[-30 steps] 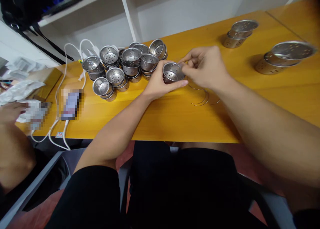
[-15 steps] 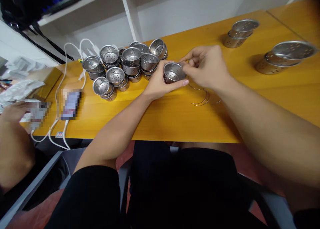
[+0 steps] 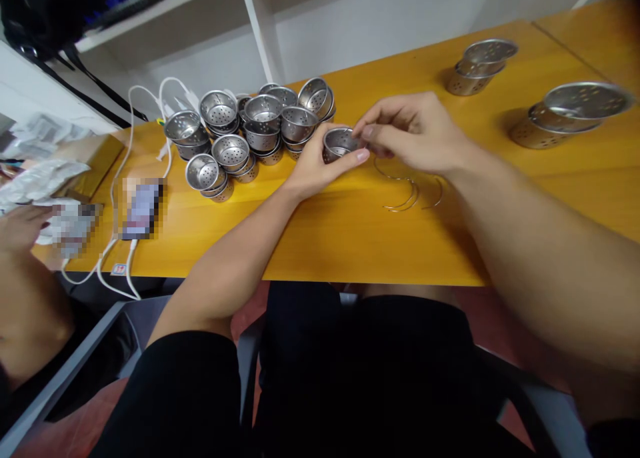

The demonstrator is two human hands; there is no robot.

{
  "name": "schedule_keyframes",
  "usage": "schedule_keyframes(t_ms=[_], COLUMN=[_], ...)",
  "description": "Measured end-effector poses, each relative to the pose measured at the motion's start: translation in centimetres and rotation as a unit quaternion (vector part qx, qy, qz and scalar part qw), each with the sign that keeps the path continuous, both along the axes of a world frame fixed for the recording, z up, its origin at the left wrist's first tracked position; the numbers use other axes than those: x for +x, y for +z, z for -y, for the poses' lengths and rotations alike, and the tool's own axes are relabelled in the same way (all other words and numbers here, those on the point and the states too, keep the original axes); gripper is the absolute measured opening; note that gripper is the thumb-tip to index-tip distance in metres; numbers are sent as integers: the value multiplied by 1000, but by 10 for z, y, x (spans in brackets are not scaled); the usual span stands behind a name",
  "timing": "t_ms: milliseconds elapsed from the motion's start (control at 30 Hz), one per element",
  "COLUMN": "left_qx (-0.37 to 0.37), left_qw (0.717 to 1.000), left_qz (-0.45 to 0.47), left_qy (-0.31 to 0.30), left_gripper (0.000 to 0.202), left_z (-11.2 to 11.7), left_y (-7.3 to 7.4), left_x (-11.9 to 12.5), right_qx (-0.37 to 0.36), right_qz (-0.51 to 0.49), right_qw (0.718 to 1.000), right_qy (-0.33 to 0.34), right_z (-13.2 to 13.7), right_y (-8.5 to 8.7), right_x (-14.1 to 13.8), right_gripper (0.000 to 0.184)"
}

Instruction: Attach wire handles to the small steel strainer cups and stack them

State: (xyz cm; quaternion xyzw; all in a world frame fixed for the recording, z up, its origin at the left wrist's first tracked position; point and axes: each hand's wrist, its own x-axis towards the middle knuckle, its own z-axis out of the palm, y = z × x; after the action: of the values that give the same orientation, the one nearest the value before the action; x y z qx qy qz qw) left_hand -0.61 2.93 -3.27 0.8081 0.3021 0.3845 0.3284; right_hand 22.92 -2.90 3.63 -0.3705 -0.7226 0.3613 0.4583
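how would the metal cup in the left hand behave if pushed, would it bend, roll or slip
The cup probably feels stiff, since it looks like metal. It may slip easily across the table, given its shiny surface. Laid on its side it would likely roll, as its rim is round.

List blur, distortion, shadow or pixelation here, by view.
Head view: perforated silver metal cups at far right look stretched and blurred; head view: shadow darkens the yellow wooden table near the bare right forearm; head view: blocky pixels mask the rectangular phone.
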Motion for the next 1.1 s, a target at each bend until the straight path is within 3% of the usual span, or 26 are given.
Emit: schedule_keyframes(t_ms=[133,333,667,867,1100], left_qx=[-41,8,27,45,1], left_qw=[999,1000,1000,999,1000], left_qz=[22,-4,-10,-25,-17], left_qy=[-12,-22,-12,-12,-17], left_gripper=[98,105,95,92,87], left_z=[0,-5,-15,-16,-10], left_y=[0,-6,-13,-15,-8], left_x=[-1,2,0,-3,-3], right_qx=[-45,-83,-35,-57,-81], right_qz=[-8,-35,-43,-20,-31], right_qw=[996,996,997,998,996], right_qy=[81,12,44,19,19], right_z=[1,0,-5,2,3], right_y=[3,-5,-6,-3,-4], right_x=[9,3,-3,-4,-4], right_gripper=[70,56,67,60,62])
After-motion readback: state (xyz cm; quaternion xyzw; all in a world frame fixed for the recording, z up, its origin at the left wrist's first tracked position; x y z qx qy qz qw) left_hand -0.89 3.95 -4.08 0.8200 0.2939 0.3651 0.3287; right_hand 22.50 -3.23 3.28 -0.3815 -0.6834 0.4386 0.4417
